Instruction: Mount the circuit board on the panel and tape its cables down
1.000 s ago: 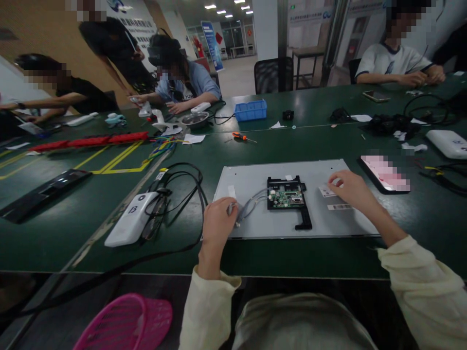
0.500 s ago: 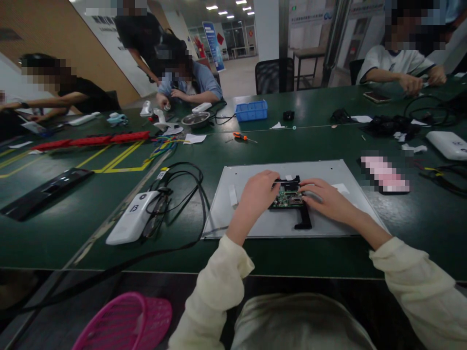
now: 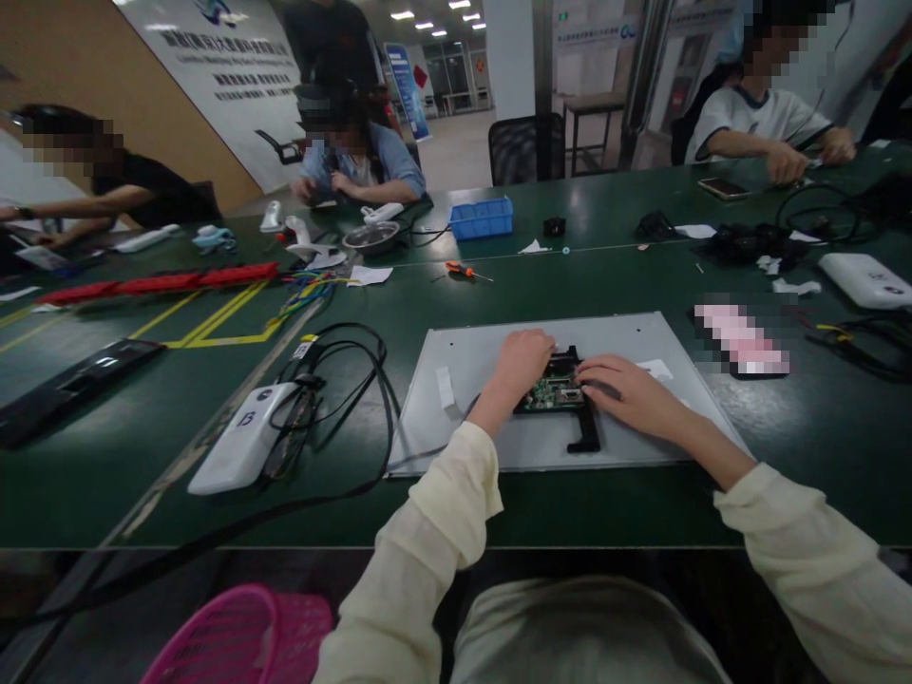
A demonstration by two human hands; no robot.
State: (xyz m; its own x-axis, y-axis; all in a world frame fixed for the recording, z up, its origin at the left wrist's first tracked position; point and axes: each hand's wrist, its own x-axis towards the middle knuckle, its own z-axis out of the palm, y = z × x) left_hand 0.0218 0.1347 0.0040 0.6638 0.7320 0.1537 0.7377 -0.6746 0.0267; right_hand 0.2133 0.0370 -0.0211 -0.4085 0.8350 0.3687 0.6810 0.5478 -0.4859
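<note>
A green circuit board [image 3: 547, 393] lies with a black bracket [image 3: 587, 427] on a light grey panel [image 3: 456, 442]. My left hand [image 3: 523, 366] is at the board's upper left, its fingers bent together; what they grip, if anything, is hidden. From the right, my right hand [image 3: 627, 389] reaches in, its fingertips closed on the board's right edge beside the bracket. A small white strip [image 3: 446, 388] lies on the panel to the left of my left hand.
Left of the panel are a white power bank [image 3: 242, 437] with black cables and a black bar [image 3: 78, 385]. Beyond it are an orange screwdriver [image 3: 462, 270] and a blue basket [image 3: 482, 218]. A pink phone [image 3: 741, 338] lies right. People sit across the table.
The view has shifted slightly. My left hand has moved a little at the board's upper left, its fingers more bunched. My right hand stays at the right edge.
</note>
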